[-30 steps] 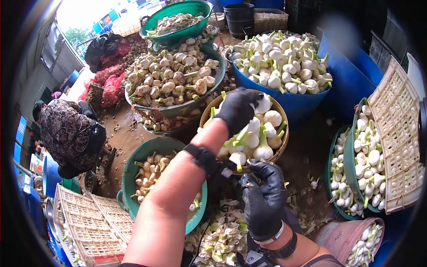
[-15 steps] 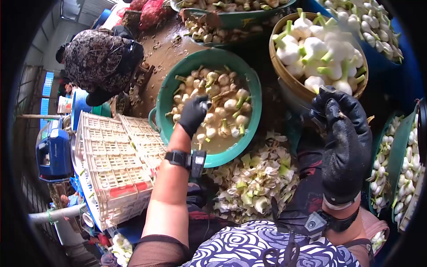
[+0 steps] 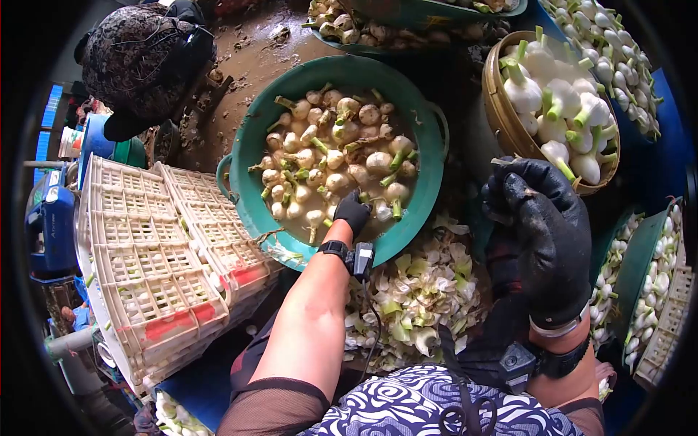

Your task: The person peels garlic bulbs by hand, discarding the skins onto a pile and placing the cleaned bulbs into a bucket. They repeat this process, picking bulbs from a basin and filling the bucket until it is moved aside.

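My left hand, in a black glove, reaches into the near side of a green tub of murky water. It touches the garlic bulbs floating there. Its fingers are partly hidden, so a grip cannot be made out. In front of my right side, my right hand is raised in a wet black glove, fingers curled and thumb pressed in. A small tan bit shows at its fingertips; what it holds is not clear. Just beyond it stands a tan basket of peeled white garlic bulbs.
Garlic peelings lie heaped between my knees and the tub. White plastic crates stand at left, a crouching person beyond them. More garlic fills green containers at right and another tub at the back.
My left hand has moved from the middle of the tub toward its near edge. My right hand stays raised with fingers curled. The whole view has shifted slightly.
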`<action>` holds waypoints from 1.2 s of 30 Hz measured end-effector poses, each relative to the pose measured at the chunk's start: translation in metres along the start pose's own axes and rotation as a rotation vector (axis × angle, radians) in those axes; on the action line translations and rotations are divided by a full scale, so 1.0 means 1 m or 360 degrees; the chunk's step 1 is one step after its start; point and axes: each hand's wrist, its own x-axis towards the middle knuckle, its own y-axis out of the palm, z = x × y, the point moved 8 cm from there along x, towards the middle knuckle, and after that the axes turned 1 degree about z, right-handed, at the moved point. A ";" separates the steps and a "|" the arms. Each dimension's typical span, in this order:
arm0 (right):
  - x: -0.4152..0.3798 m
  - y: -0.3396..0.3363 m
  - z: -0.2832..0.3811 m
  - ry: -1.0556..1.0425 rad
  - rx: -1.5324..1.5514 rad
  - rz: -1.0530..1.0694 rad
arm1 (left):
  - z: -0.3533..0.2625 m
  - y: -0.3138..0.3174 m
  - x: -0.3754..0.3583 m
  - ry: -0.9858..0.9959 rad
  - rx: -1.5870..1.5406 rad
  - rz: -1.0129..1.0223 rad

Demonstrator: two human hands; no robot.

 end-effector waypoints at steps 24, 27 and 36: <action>-0.063 0.108 -0.061 0.0059 0.0388 0.1032 | -0.161 -0.196 -0.275 0.0499 -0.1755 0.0073; -0.061 0.108 -0.067 0.0116 0.0367 0.0977 | -0.157 -0.196 -0.276 0.0541 -0.1885 0.0152; -0.053 0.113 -0.063 0.0070 0.0293 0.0839 | -0.165 -0.198 -0.274 0.0680 -0.1873 0.0087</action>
